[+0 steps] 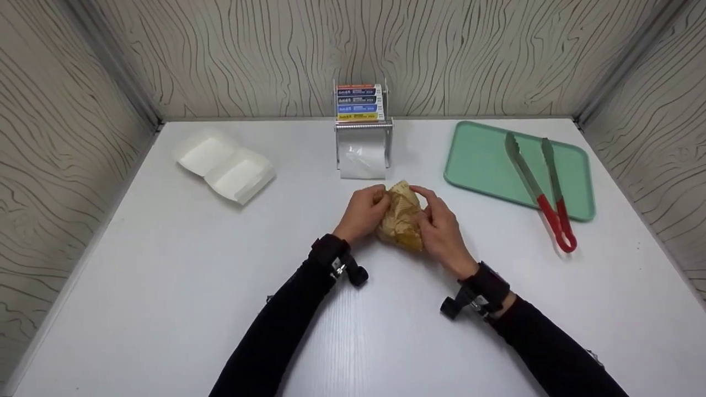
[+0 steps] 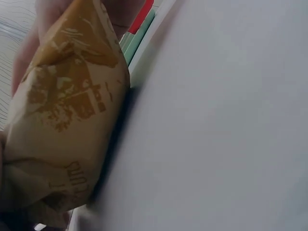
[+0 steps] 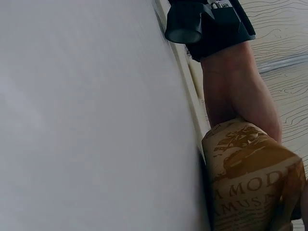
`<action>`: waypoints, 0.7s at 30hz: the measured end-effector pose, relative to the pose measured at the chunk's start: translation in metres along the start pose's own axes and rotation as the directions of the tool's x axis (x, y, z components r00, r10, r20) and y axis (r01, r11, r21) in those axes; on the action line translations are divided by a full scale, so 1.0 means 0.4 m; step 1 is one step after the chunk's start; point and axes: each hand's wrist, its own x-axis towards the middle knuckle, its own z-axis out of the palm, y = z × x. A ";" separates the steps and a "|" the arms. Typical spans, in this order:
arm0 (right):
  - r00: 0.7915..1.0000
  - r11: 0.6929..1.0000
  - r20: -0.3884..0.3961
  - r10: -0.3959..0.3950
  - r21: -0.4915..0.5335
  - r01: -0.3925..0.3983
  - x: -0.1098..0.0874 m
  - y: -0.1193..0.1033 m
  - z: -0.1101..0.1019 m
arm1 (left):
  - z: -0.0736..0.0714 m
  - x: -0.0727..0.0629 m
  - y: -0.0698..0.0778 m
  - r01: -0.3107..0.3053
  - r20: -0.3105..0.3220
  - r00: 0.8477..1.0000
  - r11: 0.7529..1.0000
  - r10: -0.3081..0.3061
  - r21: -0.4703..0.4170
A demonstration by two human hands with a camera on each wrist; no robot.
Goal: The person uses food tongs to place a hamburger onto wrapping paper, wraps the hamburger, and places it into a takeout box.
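A crumpled brown paper packet (image 1: 401, 220) with darker printed patches and lettering is between both hands, low over the white table. On its left side, my left hand (image 1: 361, 212) grips the upper edge with curled fingers and thumb. My right hand (image 1: 441, 231) holds the right side, thumb toward me and fingers around the far edge. The left wrist view shows the folded packet (image 2: 67, 115) close up, fingers behind its top. Printed lettering shows on the packet (image 3: 250, 178) in the right wrist view. Whatever the paper wraps is hidden.
An unfolded white clamshell box (image 1: 240, 176) lies at the back left. Straight ahead stands a metal dispenser (image 1: 364, 125) with coloured labels and a white strip hanging down. At right, red-handled tongs (image 1: 547, 215) lie across a green tray (image 1: 480, 160), handles past its near edge.
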 end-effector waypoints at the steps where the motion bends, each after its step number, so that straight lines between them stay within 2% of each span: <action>1: 1.000 1.000 0.002 -0.006 -0.009 0.006 -0.001 -0.001 -0.001 | 0.001 0.001 0.000 0.004 0.006 1.000 1.000 -0.004 -0.013; 4: 1.000 0.999 0.015 -0.026 -0.035 0.026 -0.004 -0.007 -0.002 | -0.002 -0.001 0.003 -0.002 -0.004 1.000 1.000 0.002 -0.022; 8: 0.996 0.995 0.070 -0.047 -0.085 0.053 -0.013 -0.014 0.001 | -0.006 -0.005 -0.002 0.017 -0.031 0.999 0.999 -0.018 -0.027; 11: 0.991 0.986 0.111 -0.074 -0.143 0.089 -0.016 -0.019 0.007 | -0.010 -0.012 -0.007 0.043 -0.046 0.998 0.998 -0.045 -0.045; 14: 0.987 0.976 0.128 -0.093 -0.183 0.115 -0.016 -0.022 0.008 | -0.012 -0.016 -0.008 0.037 -0.051 0.998 0.997 -0.041 -0.064; 18: 0.985 0.971 0.156 -0.075 -0.212 0.108 -0.014 -0.021 0.002 | -0.010 -0.015 -0.005 0.008 -0.037 0.999 0.998 -0.010 -0.062; 21: 0.978 0.971 0.207 -0.035 -0.225 0.082 -0.010 -0.018 -0.003 | -0.009 -0.014 -0.003 -0.003 -0.034 0.999 0.999 0.002 -0.046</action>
